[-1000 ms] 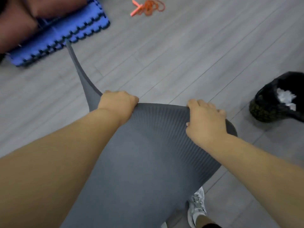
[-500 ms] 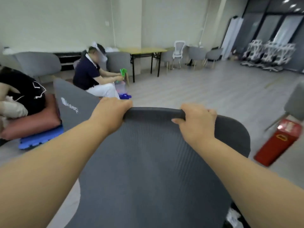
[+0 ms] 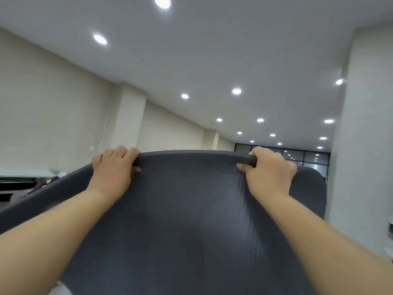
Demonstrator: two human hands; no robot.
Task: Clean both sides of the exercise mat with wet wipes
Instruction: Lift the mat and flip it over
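The dark grey ribbed exercise mat (image 3: 187, 220) is held up high in front of me and fills the lower half of the view. My left hand (image 3: 112, 169) grips its top edge left of centre, fingers curled over the rim. My right hand (image 3: 270, 169) grips the same edge right of centre, thumb on the near face. The mat's top edge runs level between both hands, and its corners droop away on each side. No wet wipes are in view.
The camera looks up at a white ceiling with round lights (image 3: 236, 91). A beige wall (image 3: 53, 116) is on the left, a white pillar (image 3: 365, 135) on the right. A dark shelf or table edge (image 3: 17, 184) shows at the far left.
Both hands have lifted the mat's edge from low over the floor up to head height. The view has swung from the floor, past the room, up to the ceiling. Both grips are unchanged.
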